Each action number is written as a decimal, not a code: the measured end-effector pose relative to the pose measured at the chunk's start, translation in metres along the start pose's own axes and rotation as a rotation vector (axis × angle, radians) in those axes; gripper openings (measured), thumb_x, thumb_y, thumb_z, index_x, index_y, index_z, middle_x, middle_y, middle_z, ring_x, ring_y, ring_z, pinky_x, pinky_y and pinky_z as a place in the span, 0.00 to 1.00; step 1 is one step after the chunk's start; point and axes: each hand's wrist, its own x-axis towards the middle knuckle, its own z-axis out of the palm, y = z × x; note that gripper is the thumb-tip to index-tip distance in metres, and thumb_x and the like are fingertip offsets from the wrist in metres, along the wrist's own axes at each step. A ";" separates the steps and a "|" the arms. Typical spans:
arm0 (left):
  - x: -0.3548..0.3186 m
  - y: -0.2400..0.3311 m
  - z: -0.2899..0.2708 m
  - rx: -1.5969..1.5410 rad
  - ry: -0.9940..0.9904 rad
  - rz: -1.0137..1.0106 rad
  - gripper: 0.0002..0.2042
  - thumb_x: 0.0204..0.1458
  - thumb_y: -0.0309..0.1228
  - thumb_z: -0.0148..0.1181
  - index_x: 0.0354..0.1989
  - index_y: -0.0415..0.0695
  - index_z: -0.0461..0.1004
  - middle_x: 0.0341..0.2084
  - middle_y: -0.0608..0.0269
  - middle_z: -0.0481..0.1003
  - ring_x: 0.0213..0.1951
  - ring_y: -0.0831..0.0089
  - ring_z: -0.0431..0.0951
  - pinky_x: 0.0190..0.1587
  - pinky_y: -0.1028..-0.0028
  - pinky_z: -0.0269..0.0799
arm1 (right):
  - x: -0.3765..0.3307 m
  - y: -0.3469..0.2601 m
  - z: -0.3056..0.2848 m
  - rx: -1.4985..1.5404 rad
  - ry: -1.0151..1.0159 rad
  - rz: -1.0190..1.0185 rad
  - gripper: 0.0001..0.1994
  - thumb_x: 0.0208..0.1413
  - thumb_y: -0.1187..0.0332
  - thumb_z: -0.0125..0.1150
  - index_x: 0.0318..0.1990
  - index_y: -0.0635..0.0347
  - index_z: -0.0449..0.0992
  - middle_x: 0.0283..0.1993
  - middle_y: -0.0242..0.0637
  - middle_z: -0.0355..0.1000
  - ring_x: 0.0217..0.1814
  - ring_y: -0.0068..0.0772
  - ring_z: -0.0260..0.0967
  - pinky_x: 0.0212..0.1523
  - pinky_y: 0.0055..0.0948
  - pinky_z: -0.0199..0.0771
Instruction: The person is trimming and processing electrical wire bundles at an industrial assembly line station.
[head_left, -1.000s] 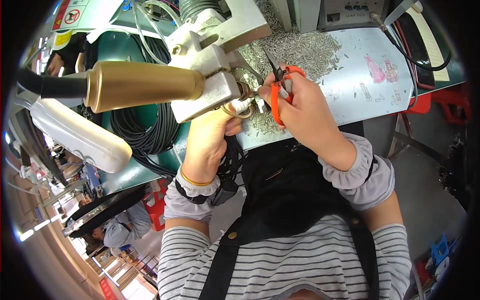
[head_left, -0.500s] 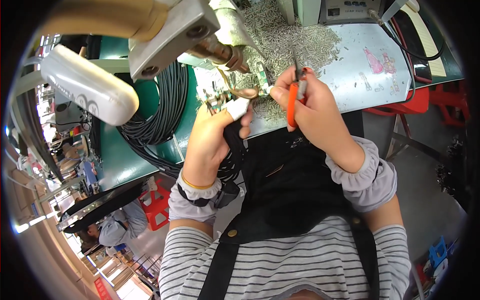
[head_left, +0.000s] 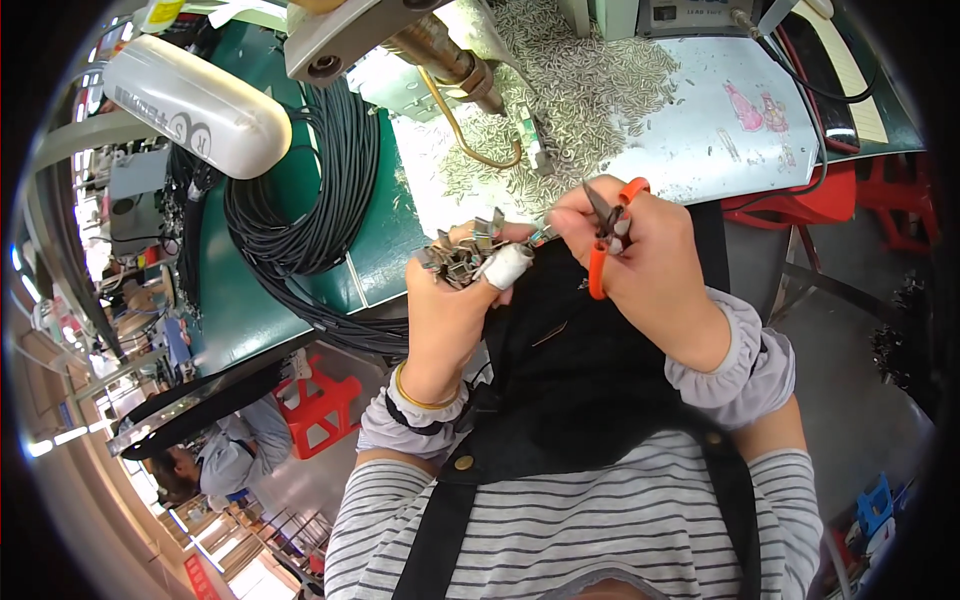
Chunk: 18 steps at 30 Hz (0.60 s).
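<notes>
My left hand [head_left: 440, 325] is closed around a bundle of cable ends with small metal connectors [head_left: 460, 258], which stick out above the fist. White tape [head_left: 508, 266] wraps its thumb. Close beside it, my right hand [head_left: 655, 270] keeps orange-handled scissors [head_left: 597, 272] in its palm, blades pointing up and away. The thumb and fingertips of that hand meet at one connector end [head_left: 540, 236] with thin coloured wires, next to the taped thumb. Both hands are over my black apron [head_left: 570, 370], at the near edge of the bench.
Small metal pieces [head_left: 620, 75] cover much of the white bench sheet [head_left: 700, 140]. Above it stand a machine head [head_left: 435, 50] and a bent copper tube [head_left: 440, 108]. Coiled black cable [head_left: 350, 190] lies left, below a white cylinder [head_left: 195, 105]. Another person [head_left: 235, 450] sits far left near a red stool [head_left: 320, 400].
Both hands have drawn back toward me from under the machine head, bringing the cable bundle and scissors along. The copper tube and connectors in my left hand now show more plainly.
</notes>
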 end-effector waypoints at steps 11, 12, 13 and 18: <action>0.005 -0.010 0.008 -0.027 -0.044 0.375 0.04 0.45 0.18 0.55 0.29 0.40 0.70 0.22 0.69 0.68 0.21 0.84 0.66 0.18 0.85 0.56 | 0.014 -0.009 -0.014 0.743 -0.507 0.835 0.20 0.56 0.58 0.47 0.20 0.66 0.68 0.12 0.33 0.63 0.07 0.17 0.54 0.06 0.16 0.52; 0.003 -0.006 0.007 -0.218 -0.071 0.159 0.04 0.45 0.18 0.55 0.29 0.40 0.70 0.21 0.70 0.68 0.21 0.85 0.66 0.18 0.86 0.55 | 0.014 -0.007 -0.012 0.772 -0.487 0.838 0.20 0.56 0.57 0.47 0.20 0.66 0.68 0.12 0.32 0.61 0.07 0.17 0.54 0.05 0.16 0.51; 0.002 -0.004 0.006 -0.406 -0.097 -0.059 0.04 0.46 0.19 0.55 0.29 0.40 0.71 0.20 0.70 0.67 0.21 0.86 0.65 0.18 0.86 0.54 | 0.013 -0.005 -0.010 0.801 -0.467 0.841 0.21 0.56 0.57 0.47 0.20 0.66 0.68 0.11 0.32 0.60 0.06 0.17 0.53 0.05 0.16 0.51; 0.005 0.001 0.004 -0.570 -0.227 -0.187 0.04 0.46 0.19 0.55 0.30 0.39 0.70 0.20 0.71 0.68 0.19 0.87 0.63 0.18 0.87 0.53 | 0.011 0.002 -0.010 0.731 -0.463 0.731 0.20 0.56 0.58 0.47 0.22 0.67 0.69 0.12 0.31 0.59 0.06 0.17 0.52 0.05 0.15 0.50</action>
